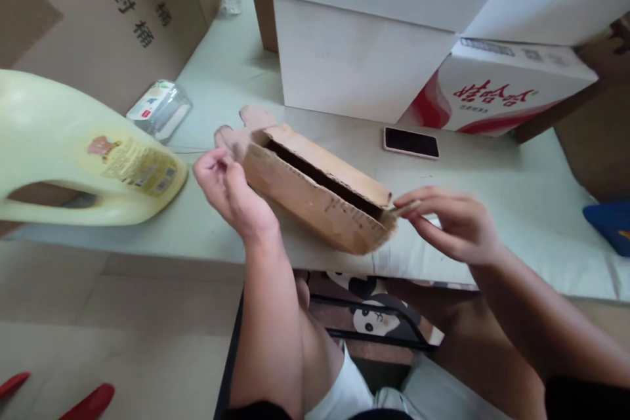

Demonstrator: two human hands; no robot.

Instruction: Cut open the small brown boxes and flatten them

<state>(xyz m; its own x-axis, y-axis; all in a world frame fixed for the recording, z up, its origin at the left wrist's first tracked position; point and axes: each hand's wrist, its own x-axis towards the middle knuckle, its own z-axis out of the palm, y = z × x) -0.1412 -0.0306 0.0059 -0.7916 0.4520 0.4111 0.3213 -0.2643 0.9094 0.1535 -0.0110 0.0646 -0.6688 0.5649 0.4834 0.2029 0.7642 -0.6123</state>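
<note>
A worn brown cardboard box (315, 200) lies on its side near the front edge of the pale green table (516, 197), with a dark slit showing along its top. My left hand (229, 190) pinches the flap at the box's left end, fingers closed on the cardboard. At the right end, my right hand (450, 220) grips the torn flap between thumb and fingers. Both forearms reach up from my lap.
A large pale yellow detergent jug (73, 151) lies at the left. A small clear packet (160, 108) sits behind it. A black phone (411, 142) lies past the box. White cartons (354, 59) and a red-and-white carton (497, 88) stand at the back; a brown printed carton (103, 20) at back left.
</note>
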